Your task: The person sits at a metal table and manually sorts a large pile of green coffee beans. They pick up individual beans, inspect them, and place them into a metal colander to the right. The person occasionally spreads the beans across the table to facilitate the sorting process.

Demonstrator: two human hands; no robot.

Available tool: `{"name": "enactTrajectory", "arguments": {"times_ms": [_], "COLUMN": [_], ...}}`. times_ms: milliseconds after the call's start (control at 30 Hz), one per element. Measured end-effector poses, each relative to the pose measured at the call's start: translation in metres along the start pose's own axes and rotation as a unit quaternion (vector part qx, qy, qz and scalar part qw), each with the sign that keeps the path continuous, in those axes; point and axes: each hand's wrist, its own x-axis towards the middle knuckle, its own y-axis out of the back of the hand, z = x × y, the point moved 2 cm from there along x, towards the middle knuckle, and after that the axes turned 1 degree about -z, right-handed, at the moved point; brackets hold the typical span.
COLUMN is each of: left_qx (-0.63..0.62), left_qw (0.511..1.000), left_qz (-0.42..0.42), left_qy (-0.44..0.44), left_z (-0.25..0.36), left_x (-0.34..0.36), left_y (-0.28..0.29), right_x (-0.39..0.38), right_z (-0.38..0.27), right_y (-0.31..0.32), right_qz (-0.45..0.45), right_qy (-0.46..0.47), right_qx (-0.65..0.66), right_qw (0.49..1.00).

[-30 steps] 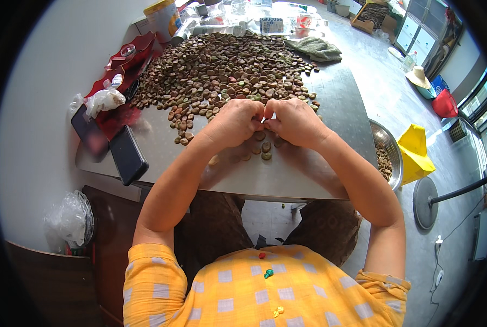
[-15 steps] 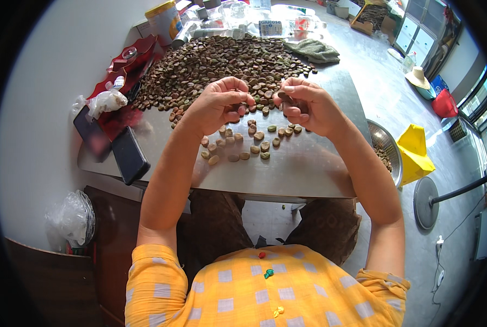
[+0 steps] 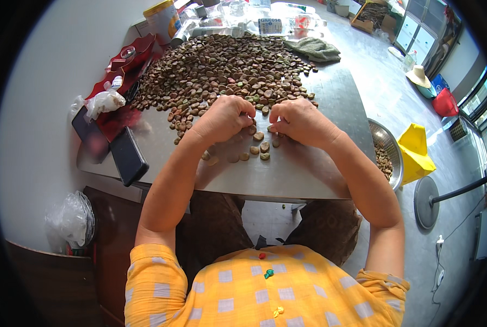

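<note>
A big heap of dried brown broad beans (image 3: 216, 65) covers the far part of the metal table (image 3: 320, 169). Nearer me, a few loose beans (image 3: 259, 136) lie apart on the bare metal. My left hand (image 3: 227, 117) rests low over them, its fingers curled together beside a bean at the tips; anything inside the fingers is hidden. Facing it, my right hand (image 3: 301, 121) has thumb and forefinger closing on a broad bean (image 3: 270, 128) on the tabletop. Both hands partly cover other loose beans.
At the left edge lie a dark phone (image 3: 129, 155), red trays (image 3: 137, 52) and a crumpled white bag (image 3: 106, 103). Clear plastic bottles (image 3: 271, 26) and a grey-green cloth (image 3: 314, 50) sit at the back. A metal colander (image 3: 394, 155) of beans stands right.
Both hands have come down and nearer me, from the heap's edge onto the loose beans. The bean that was in the right fingers is out of sight. More beans lie at the heap's near edge.
</note>
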Motion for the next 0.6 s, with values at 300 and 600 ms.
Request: {"name": "enactTrajectory", "arguments": {"times_ms": [300,600], "left_qx": [0.049,-0.487], "left_qw": [0.998,0.871], "left_qz": [-0.003,-0.050], "left_qy": [-0.030,0.028], "left_z": [0.003,-0.008], "left_x": [0.000,0.002], "left_y": [-0.004,0.012], "right_x": [0.001,0.002], "right_z": [-0.004,0.004], "right_y": [-0.003,0.015], "right_qz": [-0.015,-0.020], "right_qy": [-0.019,-0.111], "right_qx": [-0.019,0.467], "right_qw": [1.000,0.877]}}
